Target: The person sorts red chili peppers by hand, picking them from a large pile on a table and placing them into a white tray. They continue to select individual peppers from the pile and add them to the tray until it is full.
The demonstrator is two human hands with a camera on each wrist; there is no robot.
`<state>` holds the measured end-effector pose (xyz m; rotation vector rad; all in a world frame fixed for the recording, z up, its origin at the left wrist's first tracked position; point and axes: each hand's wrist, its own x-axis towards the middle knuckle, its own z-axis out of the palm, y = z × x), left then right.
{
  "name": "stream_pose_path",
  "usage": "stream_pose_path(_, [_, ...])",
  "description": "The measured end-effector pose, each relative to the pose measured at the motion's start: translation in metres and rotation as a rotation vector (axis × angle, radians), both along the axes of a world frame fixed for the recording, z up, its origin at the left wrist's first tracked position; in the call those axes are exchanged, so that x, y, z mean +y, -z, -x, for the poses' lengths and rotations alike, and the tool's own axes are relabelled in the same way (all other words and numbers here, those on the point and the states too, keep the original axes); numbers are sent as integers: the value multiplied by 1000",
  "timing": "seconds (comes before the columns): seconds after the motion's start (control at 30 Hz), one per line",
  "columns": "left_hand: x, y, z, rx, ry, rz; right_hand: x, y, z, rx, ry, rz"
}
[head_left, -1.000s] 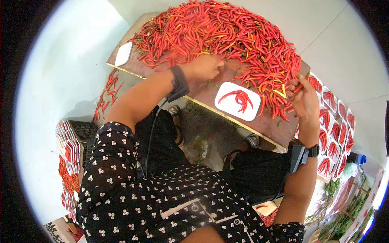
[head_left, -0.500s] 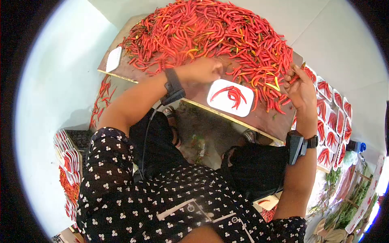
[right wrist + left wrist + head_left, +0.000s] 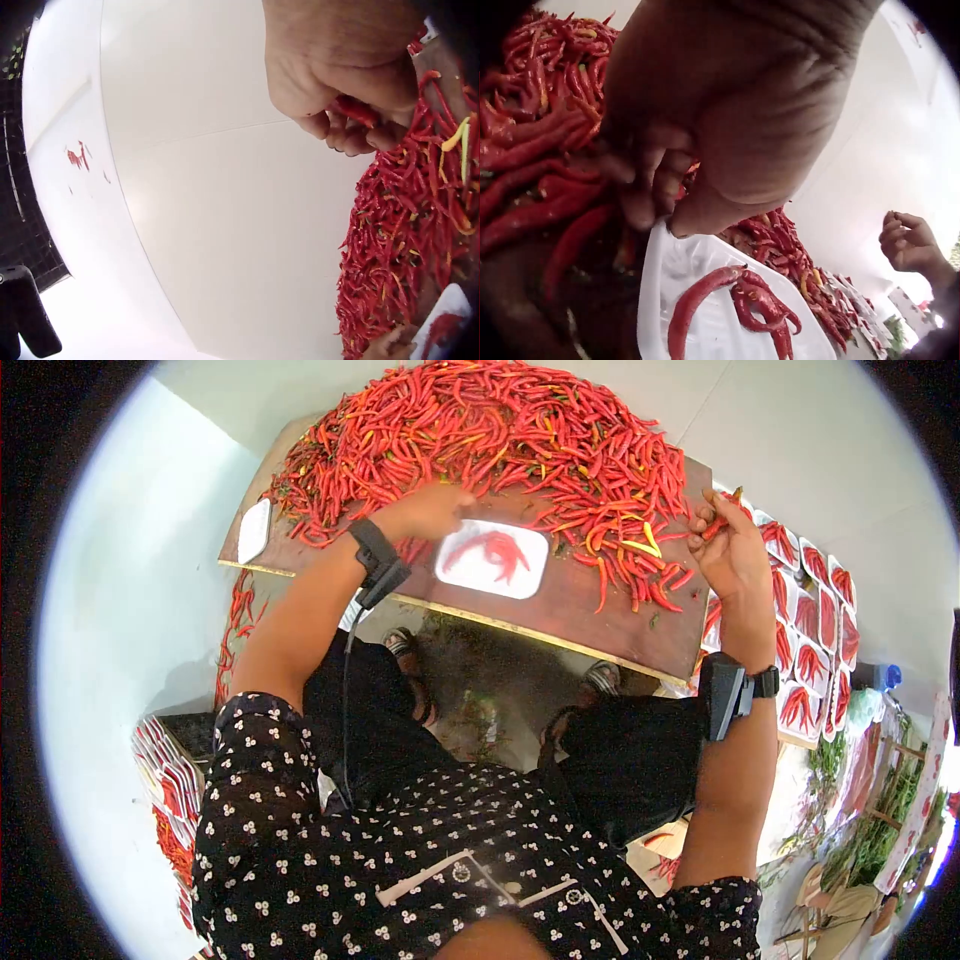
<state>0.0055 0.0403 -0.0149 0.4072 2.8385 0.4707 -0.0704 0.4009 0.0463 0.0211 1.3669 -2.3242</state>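
Note:
My left hand [image 3: 425, 510] pinches the upper left corner of a white foam tray [image 3: 530, 578] between thumb and fingers, seen closely in the left wrist view. A few red chili peppers [image 3: 697, 300] lie on that tray, some of them curled. Raised at the table's right end, my right hand [image 3: 728, 555] holds a red chili pepper [image 3: 356, 112] in its curled fingers. Part of that pepper is hidden by the fingers. Just beyond both hands spreads a large heap of red chilies [image 3: 500, 430], with some yellow and orange ones mixed in.
Another white tray [image 3: 255, 532] lies at the brown table's [image 3: 600, 625] left end. To the right stand rows of filled chili trays [image 3: 808, 660]. Stacked trays [image 3: 168, 765] and loose chilies [image 3: 235, 635] are on the left, below table height. The table's front edge faces my knees.
My left hand has come to the tray's corner, and the tray has slid left and away from the front edge. The right hand still holds its chili pepper. The head view has shifted slightly.

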Motion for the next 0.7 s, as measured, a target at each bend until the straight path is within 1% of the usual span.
stream_pose_path(0.07, [-5,-6,-1,-34,-72,41,2,-1,1,-14,40,2])
stream_pose_path(0.13, [-7,-10,-2,-27,-68,46,3,-4,1,-29,82,6])
stream_pose_path(0.2, [-8,-13,3,91,-64,211,6,-8,1,-21,114,-26])
stream_pose_path(0.23, [4,-20,-4,261,-60,205,16,-5,1,2,101,-2])
stream_pose_path(0.27, [10,-23,-2,257,-50,208,18,-3,3,-3,110,1])
stream_pose_path(0.33, [36,-29,5,321,-8,120,23,-2,5,-17,82,7])
stream_pose_path(0.4, [73,-33,10,383,103,-42,29,7,12,-16,77,26])
stream_pose_path(0.47, [116,-26,14,459,167,-88,36,8,9,-12,74,52])
stream_pose_path(0.5, [132,-21,19,460,172,-90,33,4,5,-42,115,19])
stream_pose_path(0.53, [146,-15,23,421,186,-145,32,1,2,-72,155,-14])
stream_pose_path(0.57, [156,-10,25,379,200,-199,34,3,4,-66,110,-1])
stream_pose_path(0.6, [164,-5,27,380,203,-200,37,6,5,-65,113,-2])
stream_pose_path(0.67, [175,4,29,461,205,-18,36,5,-1,-117,108,28])
stream_pose_path(0.7, [175,12,29,669,259,-73,34,5,-4,-116,109,29])
